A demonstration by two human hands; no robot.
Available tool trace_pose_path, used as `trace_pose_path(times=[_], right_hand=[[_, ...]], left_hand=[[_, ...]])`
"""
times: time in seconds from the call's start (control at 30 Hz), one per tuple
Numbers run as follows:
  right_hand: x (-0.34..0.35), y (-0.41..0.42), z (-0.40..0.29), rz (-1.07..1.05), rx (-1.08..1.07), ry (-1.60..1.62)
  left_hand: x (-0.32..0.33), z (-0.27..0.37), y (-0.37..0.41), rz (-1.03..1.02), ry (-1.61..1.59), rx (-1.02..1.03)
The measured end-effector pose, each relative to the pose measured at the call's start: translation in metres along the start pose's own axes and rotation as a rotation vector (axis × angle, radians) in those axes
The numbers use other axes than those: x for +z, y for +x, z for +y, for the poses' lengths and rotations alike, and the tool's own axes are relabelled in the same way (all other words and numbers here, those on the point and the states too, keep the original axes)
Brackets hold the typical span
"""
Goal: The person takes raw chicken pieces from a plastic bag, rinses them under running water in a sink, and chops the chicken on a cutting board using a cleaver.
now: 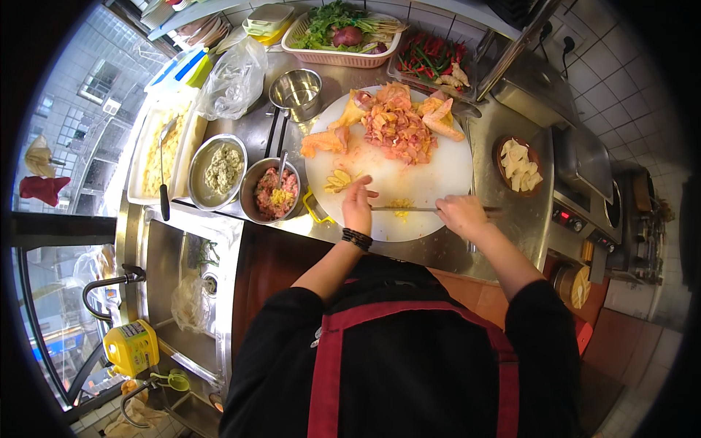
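Note:
On the round white cutting board [383, 169], my right hand [461, 214] grips the handle of a kitchen knife [411, 209], seen nearly edge-on. My left hand [358, 203] is at the blade's far left end, its fingers apart; whether they touch the blade I cannot tell. Minced yellow ginger [402, 205] lies along the blade. Sliced ginger [338, 180] sits just left of my left fingers. Farther back are chopped raw chicken [400, 131] and larger chicken pieces [327, 141]. A steel bowl of minced meat [268, 194] with a spoon and minced ginger in it stands left of the board.
A steel bowl of pale paste [223, 168], a tray of pale cubes [159, 159] and a steel pan [296, 90] stand left. Behind are a vegetable basket [342, 57] and a chili container [432, 60]. A brown bowl [519, 166] is right; a sink [183, 295] is lower left.

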State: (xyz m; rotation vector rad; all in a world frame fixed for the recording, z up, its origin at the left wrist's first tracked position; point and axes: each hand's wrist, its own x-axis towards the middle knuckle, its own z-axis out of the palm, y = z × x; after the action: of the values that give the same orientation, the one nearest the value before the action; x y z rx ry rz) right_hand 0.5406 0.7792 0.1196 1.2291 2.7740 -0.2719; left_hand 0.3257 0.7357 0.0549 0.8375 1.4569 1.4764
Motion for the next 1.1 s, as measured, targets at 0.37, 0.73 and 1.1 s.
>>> trace_pose_path(times=[0.37,0.73,1.1], right_hand=[[-0.004,-0.010,-0.012,0.015,0.036,0.032],[-0.017,-0.025,-0.028,-0.104,0.118,0.160],[0.007,-0.016,-0.013,-0.111,0.165,0.167]], left_hand=[[-0.006,-0.009,0.008,-0.006,0.016,-0.051],[-0.014,0.027,0.003,-0.166,-0.018,-0.194],[-0.010,0.005,0.012,-0.177,-0.057,-0.276]])
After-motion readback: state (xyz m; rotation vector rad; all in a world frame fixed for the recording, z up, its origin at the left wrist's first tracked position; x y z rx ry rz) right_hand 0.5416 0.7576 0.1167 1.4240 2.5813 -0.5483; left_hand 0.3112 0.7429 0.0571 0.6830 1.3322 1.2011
